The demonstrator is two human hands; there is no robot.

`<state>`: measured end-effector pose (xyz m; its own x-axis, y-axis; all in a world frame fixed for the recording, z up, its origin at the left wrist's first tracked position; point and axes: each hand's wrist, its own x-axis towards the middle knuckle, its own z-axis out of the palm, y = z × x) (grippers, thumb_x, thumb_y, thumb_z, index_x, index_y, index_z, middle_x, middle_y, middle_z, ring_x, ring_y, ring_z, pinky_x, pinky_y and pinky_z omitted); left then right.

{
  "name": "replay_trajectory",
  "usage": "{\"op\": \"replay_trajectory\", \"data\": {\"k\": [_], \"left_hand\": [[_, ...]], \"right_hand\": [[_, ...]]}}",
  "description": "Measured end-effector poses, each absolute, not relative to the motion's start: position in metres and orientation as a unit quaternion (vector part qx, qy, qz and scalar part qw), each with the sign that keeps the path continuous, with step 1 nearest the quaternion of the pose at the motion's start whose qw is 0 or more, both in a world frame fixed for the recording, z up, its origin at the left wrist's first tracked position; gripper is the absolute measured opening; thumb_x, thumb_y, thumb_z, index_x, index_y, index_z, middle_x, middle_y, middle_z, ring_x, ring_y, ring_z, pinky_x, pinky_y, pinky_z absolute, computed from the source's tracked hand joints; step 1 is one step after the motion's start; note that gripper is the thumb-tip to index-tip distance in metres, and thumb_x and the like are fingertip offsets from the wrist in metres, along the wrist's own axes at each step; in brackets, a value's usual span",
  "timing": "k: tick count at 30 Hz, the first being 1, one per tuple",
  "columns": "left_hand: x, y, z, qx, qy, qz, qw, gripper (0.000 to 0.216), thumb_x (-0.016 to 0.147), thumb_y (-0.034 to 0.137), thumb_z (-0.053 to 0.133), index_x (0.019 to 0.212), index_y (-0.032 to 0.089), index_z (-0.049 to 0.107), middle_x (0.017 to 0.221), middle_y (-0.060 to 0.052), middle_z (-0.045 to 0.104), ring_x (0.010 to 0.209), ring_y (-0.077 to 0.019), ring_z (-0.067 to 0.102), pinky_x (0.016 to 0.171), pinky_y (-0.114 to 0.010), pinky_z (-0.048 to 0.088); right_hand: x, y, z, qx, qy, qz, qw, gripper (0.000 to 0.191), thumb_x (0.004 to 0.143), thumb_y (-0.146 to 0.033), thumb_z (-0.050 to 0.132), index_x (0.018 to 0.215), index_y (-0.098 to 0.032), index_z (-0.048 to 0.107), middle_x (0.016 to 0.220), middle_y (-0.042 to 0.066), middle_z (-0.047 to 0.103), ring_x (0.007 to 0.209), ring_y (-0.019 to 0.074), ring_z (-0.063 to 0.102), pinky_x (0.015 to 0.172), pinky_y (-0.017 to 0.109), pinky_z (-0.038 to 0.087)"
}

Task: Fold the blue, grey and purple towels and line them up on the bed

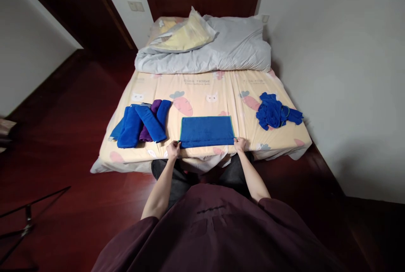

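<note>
In the head view, one blue towel point(206, 131) lies flat at the near edge of the bed point(221, 90), at 12 o'clock from the person; the left hand point(173, 150) is pinched shut on its near-left corner at 11 o'clock and the right hand point(240, 144) on its near-right corner at 1 o'clock. To fold it well, I judge both corners should lift together and level, so the edges meet squarely. About five folded towels point(141, 124) sit at 10 o'clock, one crumpled heap point(276, 111) at 2 o'clock, and one duvet point(205, 48) beyond at 12.
</note>
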<state>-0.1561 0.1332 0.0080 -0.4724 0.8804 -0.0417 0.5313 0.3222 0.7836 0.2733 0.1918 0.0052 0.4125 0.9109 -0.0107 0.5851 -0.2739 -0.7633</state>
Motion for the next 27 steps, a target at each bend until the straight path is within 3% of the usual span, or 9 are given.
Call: {"op": "replay_trajectory", "data": {"k": [6, 9, 13, 16, 21, 27], "left_hand": [[-0.157, 0.134, 0.008, 0.475, 0.767, 0.363, 0.234, 0.017, 0.081, 0.033, 0.071, 0.086, 0.021, 0.06, 0.077, -0.008, 0.07, 0.079, -0.028, 0.072, 0.086, -0.043, 0.056], [-0.159, 0.132, 0.009, 0.49, 0.76, 0.363, 0.224, 0.021, 0.083, 0.032, 0.068, 0.099, 0.019, 0.063, 0.081, -0.008, 0.071, 0.08, -0.0267, 0.071, 0.087, -0.043, 0.058], [-0.165, 0.125, 0.016, 0.552, 0.729, 0.366, 0.172, 0.03, 0.09, 0.031, 0.061, 0.116, 0.017, 0.066, 0.116, -0.017, 0.072, 0.111, -0.0311, 0.069, 0.104, -0.05, 0.054], [-0.164, 0.118, 0.021, 0.675, 0.646, 0.329, 0.139, 0.034, 0.095, 0.032, 0.058, 0.126, 0.02, 0.068, 0.14, -0.016, 0.065, 0.136, -0.0324, 0.057, 0.119, -0.053, 0.045], [-0.144, 0.114, 0.016, 0.82, 0.529, 0.168, 0.142, 0.051, 0.098, 0.022, 0.045, 0.147, 0.017, 0.06, 0.159, -0.014, 0.053, 0.156, -0.0304, 0.038, 0.128, -0.055, 0.035], [-0.125, 0.123, 0.0, 0.809, 0.57, 0.077, 0.123, 0.065, 0.092, 0.007, 0.043, 0.155, 0.015, 0.052, 0.163, -0.014, 0.048, 0.158, -0.0328, 0.034, 0.129, -0.058, 0.029]], "right_hand": [[0.275, 0.191, 0.007, -0.756, -0.51, 0.228, 0.342, 0.016, 0.079, -0.026, 0.066, 0.064, -0.024, 0.069, 0.069, 0.011, 0.074, 0.078, 0.0275, 0.071, 0.078, 0.034, 0.054], [0.276, 0.191, 0.011, -0.748, -0.525, 0.223, 0.34, 0.014, 0.082, -0.022, 0.062, 0.076, -0.02, 0.075, 0.077, 0.012, 0.076, 0.085, 0.0285, 0.073, 0.087, 0.037, 0.056], [0.278, 0.183, 0.024, -0.715, -0.566, 0.182, 0.367, 0.032, 0.09, -0.019, 0.055, 0.113, -0.014, 0.076, 0.108, 0.016, 0.077, 0.108, 0.0289, 0.071, 0.104, 0.044, 0.055], [0.279, 0.171, 0.035, -0.611, -0.684, 0.135, 0.375, 0.038, 0.098, -0.019, 0.049, 0.125, -0.017, 0.074, 0.129, 0.015, 0.073, 0.124, 0.0273, 0.065, 0.115, 0.045, 0.05], [0.271, 0.154, 0.031, -0.449, -0.842, 0.159, 0.255, 0.043, 0.099, -0.016, 0.051, 0.137, -0.021, 0.071, 0.148, 0.008, 0.065, 0.142, 0.0247, 0.057, 0.123, 0.047, 0.045], [0.266, 0.161, 0.012, -0.473, -0.856, 0.131, 0.164, 0.056, 0.09, -0.005, 0.052, 0.143, -0.017, 0.067, 0.152, 0.01, 0.061, 0.146, 0.0252, 0.055, 0.123, 0.047, 0.045]]}}
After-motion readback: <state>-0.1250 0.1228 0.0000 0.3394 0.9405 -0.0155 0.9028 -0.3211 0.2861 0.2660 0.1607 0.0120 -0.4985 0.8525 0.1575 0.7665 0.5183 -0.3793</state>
